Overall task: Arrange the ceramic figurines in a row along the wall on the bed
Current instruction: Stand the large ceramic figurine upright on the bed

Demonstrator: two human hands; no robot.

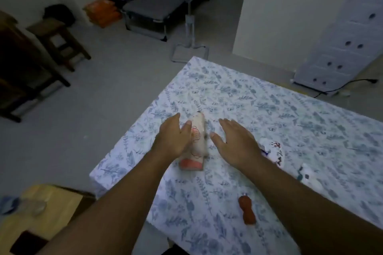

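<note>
A tall white figurine with a pink base and a flower drawing (197,143) lies on its side on the bed (269,109), which has a blue leaf-print sheet. My left hand (173,136) rests against the figurine's left side, fingers apart, thumb touching it. My right hand (234,143) hovers just right of it, flat and spread, holding nothing. A white figurine with red and black marks (273,150) lies behind my right wrist. Another white figurine with a teal mark (308,176) is partly hidden by my right forearm. A small orange-brown figurine (247,210) lies near the bed's front edge.
Grey floor lies left of the bed. A wooden stool (60,41) and dark furniture stand at far left. A folding cot (153,12) and a fan stand (189,43) are beyond the bed corner. A yellow bedside table (47,209) is at lower left.
</note>
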